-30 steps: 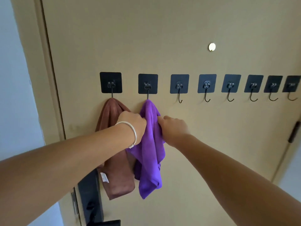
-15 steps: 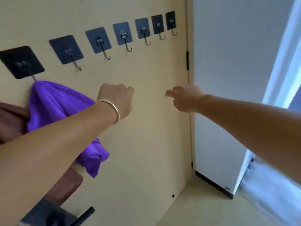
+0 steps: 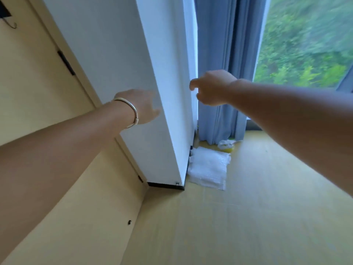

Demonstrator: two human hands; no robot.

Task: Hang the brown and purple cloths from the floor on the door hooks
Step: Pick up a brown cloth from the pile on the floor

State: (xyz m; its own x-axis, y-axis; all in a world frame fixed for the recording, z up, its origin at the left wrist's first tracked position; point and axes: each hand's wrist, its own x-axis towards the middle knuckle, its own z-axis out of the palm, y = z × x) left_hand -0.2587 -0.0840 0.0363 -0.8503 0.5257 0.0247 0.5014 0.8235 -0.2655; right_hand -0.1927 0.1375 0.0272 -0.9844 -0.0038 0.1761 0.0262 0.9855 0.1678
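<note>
Counts: two hands, two forearms, one bracelet, one door hook in view, one curtain, one white folded sheet on the floor, one small clear bag with something yellow.

Cloths: neither the brown nor the purple cloth shows in this frame, so their place relative to either hand cannot be told. Only one door hook (image 3: 13,26) is visible, at 10 o'clock in the far corner of the frame, bare, well apart from both hands, on the tan door (image 3: 34,88).

Left hand (image 3: 142,107): empty, fingers loose and slightly curled, blurred; forearm enters from 8 o'clock and rises toward centre. Silver bracelet (image 3: 131,111) sits at the wrist. Hand lies before the white wall corner (image 3: 162,73).

Right hand (image 3: 211,87): empty, holding nothing, fingers bent loosely with the index crooked outward toward 9 o'clock; forearm enters from 3 o'clock. It hangs before the blue curtain (image 3: 227,54).

Floor (image 3: 248,217): white folded sheet (image 3: 209,169) against the wall base, at 6 o'clock from the right hand; clear bag (image 3: 227,145) just beyond it, near the curtain hem.
</note>
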